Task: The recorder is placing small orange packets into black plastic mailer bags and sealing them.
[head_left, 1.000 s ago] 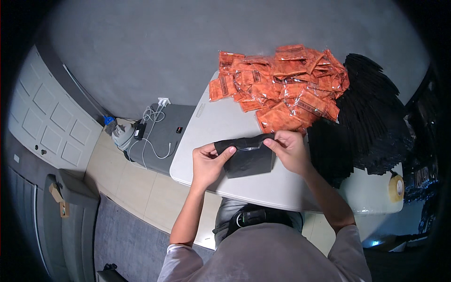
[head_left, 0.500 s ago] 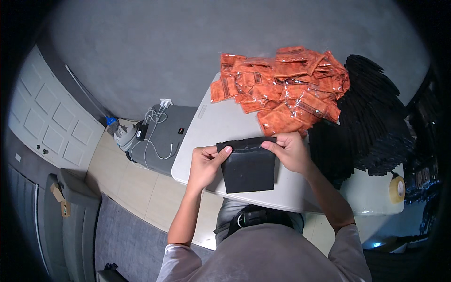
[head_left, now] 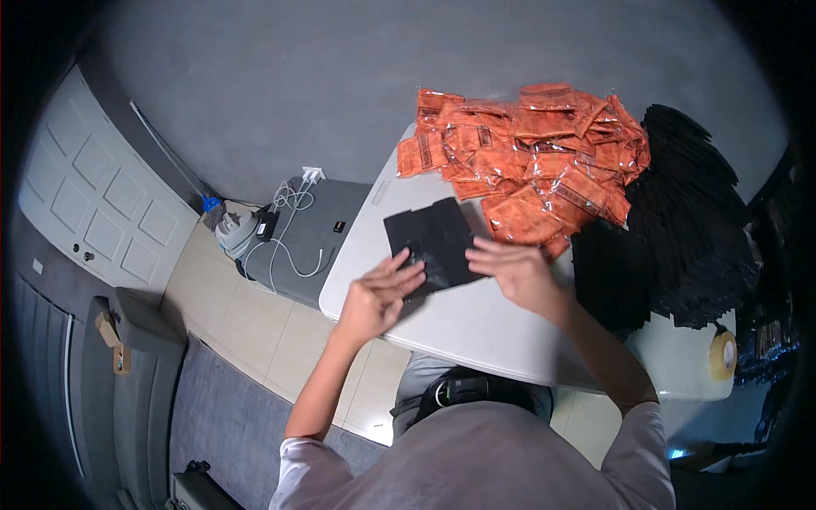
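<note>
A flat black rectangular pouch [head_left: 433,225] lies tilted at the table's near left, its upper edge uneven and a shiny patch on its lower part. My left hand [head_left: 380,296] reaches over its lower left corner, fingers stretched out and apart. At the pouch's right edge, my right hand [head_left: 520,274] has its fingers extended flat, the tips on or just over the black surface. Neither hand visibly grips the pouch. Whether the fingertips press on it cannot be made out. Just beyond lies a heap of orange items in clear plastic packets [head_left: 518,161].
The pale table [head_left: 361,246] carries a large pile of black pouches [head_left: 680,229] on the right and a roll of tape [head_left: 722,355] at the near right corner. Left of it, a grey bench [head_left: 319,242] holds white cables [head_left: 276,246] and a black adapter.
Both hands have let go of the pouch's upper edge and their fingers have straightened. The pouch has moved away from me and turned anticlockwise. The camera view has shifted slightly.
</note>
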A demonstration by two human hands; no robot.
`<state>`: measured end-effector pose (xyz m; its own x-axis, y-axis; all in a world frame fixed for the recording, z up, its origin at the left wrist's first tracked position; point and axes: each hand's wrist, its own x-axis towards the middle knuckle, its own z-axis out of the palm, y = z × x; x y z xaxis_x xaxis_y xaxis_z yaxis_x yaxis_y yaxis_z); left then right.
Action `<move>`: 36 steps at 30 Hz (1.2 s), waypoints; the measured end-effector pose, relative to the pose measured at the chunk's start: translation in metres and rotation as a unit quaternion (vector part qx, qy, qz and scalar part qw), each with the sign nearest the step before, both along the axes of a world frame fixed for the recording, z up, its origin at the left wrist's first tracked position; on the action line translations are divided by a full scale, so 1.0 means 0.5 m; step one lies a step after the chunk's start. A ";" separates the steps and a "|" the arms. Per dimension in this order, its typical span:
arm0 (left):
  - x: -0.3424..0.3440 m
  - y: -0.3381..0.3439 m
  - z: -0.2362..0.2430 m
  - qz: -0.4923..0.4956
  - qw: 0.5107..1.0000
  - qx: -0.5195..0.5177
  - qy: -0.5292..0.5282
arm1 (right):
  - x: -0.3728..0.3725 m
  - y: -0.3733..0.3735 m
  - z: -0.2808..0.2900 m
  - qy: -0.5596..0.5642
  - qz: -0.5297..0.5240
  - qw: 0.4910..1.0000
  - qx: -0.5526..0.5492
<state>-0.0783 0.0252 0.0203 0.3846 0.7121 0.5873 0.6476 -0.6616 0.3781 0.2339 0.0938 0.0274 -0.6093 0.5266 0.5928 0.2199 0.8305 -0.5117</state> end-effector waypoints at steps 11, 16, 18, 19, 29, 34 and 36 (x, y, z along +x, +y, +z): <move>0.024 -0.083 -0.108 -0.003 0.994 -0.092 0.065 | -0.174 0.030 -0.057 -0.143 0.023 0.987 0.071; 0.026 -0.090 -0.099 -0.001 0.993 -0.108 0.045 | -0.228 0.060 -0.121 -0.265 0.030 0.960 0.084; 0.026 -0.092 -0.100 0.001 0.995 -0.096 0.038 | -0.228 0.057 -0.118 -0.287 0.029 0.956 0.058; 0.025 -0.092 -0.103 0.001 0.994 -0.098 0.036 | -0.228 0.056 -0.120 -0.288 0.031 0.955 0.057; 0.016 -0.091 -0.150 0.005 0.999 0.006 0.031 | -0.234 0.042 -0.109 -0.298 0.014 0.954 0.030; 0.016 -0.091 -0.155 0.006 0.999 0.036 0.025 | -0.237 0.042 -0.127 -0.217 -0.013 0.976 0.028; 0.016 -0.091 -0.151 0.003 0.999 0.034 0.026 | -0.233 0.043 -0.131 -0.229 -0.026 0.970 0.075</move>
<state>-0.0705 -0.0201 -0.0554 0.4107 0.6737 0.6144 0.6695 -0.6802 0.2984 0.1176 0.1151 -0.0379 -0.8021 0.4917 0.3389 0.4384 0.8702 -0.2250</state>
